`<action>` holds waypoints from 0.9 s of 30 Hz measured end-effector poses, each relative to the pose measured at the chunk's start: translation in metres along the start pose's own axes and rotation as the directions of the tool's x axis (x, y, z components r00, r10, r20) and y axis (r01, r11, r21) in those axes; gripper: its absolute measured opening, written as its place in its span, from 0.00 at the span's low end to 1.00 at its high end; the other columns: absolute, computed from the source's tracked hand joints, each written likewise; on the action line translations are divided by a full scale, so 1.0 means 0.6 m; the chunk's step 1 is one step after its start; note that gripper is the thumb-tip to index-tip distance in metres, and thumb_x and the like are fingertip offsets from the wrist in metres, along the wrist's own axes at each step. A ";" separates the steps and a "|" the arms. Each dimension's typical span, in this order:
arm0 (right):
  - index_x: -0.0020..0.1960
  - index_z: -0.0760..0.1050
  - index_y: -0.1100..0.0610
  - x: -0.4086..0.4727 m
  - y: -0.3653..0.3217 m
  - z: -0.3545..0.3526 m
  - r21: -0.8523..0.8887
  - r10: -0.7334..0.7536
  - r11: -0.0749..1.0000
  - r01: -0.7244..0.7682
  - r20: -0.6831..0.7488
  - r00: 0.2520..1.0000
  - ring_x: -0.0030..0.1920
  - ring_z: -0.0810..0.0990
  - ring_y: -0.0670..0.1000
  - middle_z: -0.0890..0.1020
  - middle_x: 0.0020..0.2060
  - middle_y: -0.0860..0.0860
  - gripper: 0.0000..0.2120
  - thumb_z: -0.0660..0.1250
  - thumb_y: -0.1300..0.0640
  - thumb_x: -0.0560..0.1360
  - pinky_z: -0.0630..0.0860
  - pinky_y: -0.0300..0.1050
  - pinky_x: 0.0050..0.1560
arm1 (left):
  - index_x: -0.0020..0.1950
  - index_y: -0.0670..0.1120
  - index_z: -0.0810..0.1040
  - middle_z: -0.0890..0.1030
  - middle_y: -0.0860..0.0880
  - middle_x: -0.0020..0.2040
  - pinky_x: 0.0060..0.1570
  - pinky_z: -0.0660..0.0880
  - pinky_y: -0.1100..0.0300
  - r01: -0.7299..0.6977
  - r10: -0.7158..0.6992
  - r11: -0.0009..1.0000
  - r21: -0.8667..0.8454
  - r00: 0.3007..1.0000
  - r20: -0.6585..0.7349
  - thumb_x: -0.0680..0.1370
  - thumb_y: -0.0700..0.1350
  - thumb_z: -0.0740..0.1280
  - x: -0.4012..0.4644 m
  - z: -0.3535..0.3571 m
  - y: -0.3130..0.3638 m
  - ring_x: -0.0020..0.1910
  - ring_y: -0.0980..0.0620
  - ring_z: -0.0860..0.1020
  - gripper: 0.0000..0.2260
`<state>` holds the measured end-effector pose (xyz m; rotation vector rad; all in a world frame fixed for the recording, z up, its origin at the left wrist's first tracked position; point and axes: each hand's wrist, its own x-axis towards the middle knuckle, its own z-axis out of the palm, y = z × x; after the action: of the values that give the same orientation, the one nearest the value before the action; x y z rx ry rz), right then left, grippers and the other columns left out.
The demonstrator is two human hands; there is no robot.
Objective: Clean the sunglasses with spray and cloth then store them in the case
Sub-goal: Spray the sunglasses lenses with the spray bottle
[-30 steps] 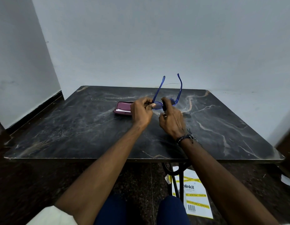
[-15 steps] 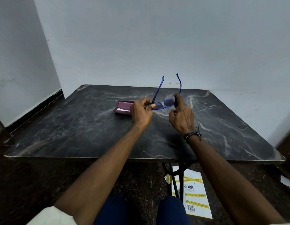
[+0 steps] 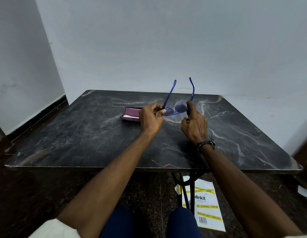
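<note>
Blue translucent sunglasses (image 3: 177, 109) hang between both hands above the dark marble table (image 3: 97, 138), arms unfolded and pointing up and away from the person. The left hand (image 3: 152, 118) pinches the frame's left corner between curled fingers and thumb, while the right hand (image 3: 195, 124) grips the right corner, with a small dark object against the hinge. Just beyond the left hand's grip, a maroon case (image 3: 130, 114) lies open on the table.

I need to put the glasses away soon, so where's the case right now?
In the head view the maroon case lies open on the dark table, left of centre toward the far side, just left of and partly behind the left hand holding the sunglasses.
</note>
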<state>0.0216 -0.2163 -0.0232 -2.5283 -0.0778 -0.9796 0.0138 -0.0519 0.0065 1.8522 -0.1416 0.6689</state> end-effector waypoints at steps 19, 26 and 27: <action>0.74 0.50 0.53 0.010 0.003 -0.010 0.388 0.096 0.917 -0.092 0.010 0.995 0.33 0.77 0.47 0.77 0.38 0.48 0.36 0.64 0.62 0.72 0.75 0.44 0.34 | 0.37 0.49 0.78 0.84 0.45 0.38 0.39 0.83 0.50 0.307 -0.335 0.920 -0.243 0.939 -0.083 0.72 0.40 0.73 0.025 0.004 -0.036 0.37 0.44 0.84 0.07; 0.73 0.52 0.54 0.068 0.055 -0.028 0.601 0.350 0.739 -0.304 0.043 0.936 0.42 0.78 0.45 0.74 0.44 0.46 0.34 0.67 0.65 0.75 0.76 0.42 0.47 | 0.51 0.36 0.77 0.81 0.41 0.38 0.35 0.83 0.55 0.521 -0.595 0.648 -0.556 0.802 0.058 0.75 0.36 0.70 0.043 -0.020 -0.032 0.30 0.50 0.79 0.07; 0.73 0.54 0.54 0.074 0.067 -0.029 0.618 0.369 0.721 -0.313 0.040 0.929 0.42 0.77 0.44 0.74 0.45 0.47 0.34 0.69 0.64 0.74 0.75 0.41 0.47 | 0.54 0.37 0.77 0.81 0.41 0.39 0.34 0.83 0.55 0.533 -0.608 0.623 -0.573 0.791 0.075 0.75 0.35 0.71 0.044 -0.023 -0.031 0.30 0.50 0.79 0.09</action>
<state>0.0520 -0.2640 0.0027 -1.8035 0.0852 -0.7494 0.0384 -0.0264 0.0076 1.1526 0.3098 0.2362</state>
